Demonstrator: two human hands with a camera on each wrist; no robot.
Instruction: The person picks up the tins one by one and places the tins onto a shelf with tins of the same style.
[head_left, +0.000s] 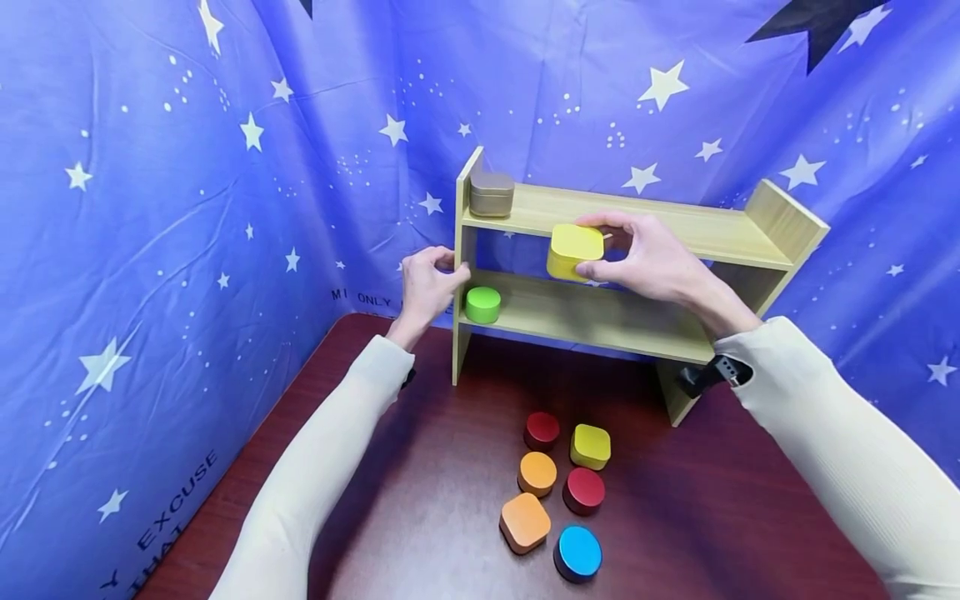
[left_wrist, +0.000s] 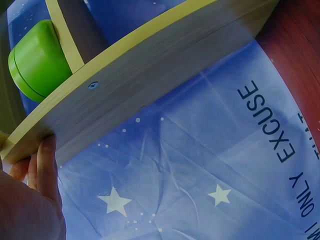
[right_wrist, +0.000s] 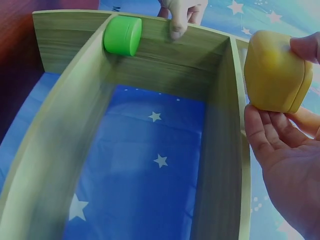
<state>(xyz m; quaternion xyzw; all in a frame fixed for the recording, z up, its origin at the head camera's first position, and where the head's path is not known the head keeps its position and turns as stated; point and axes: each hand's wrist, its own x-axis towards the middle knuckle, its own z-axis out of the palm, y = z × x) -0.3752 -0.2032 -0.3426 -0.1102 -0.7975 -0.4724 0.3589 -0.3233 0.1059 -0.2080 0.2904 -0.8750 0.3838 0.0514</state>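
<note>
My right hand [head_left: 660, 258] holds a yellow rounded-square tin [head_left: 576, 252] by its sides, thumb in front and fingers behind. The tin overlaps the front edge of the upper board of a small wooden shelf [head_left: 645, 208]. At the shelf's left side panel, my left hand [head_left: 429, 287] grips the edge, with the thumb over the inner face and fingers on the outside [left_wrist: 47, 165]. A round green tin [head_left: 483, 305] stands on the lower board, just inside that panel. Above it, a grey-brown square tin [head_left: 491, 195] sits at the left end of the upper board.
On the dark red table [head_left: 420, 500] in front of the shelf lie two red round tins [head_left: 542, 431], a yellow square tin [head_left: 591, 447], an orange round tin [head_left: 537, 474], an orange square tin [head_left: 525, 523] and a blue round tin [head_left: 578, 553]. A blue starry cloth [head_left: 345, 108] hangs behind.
</note>
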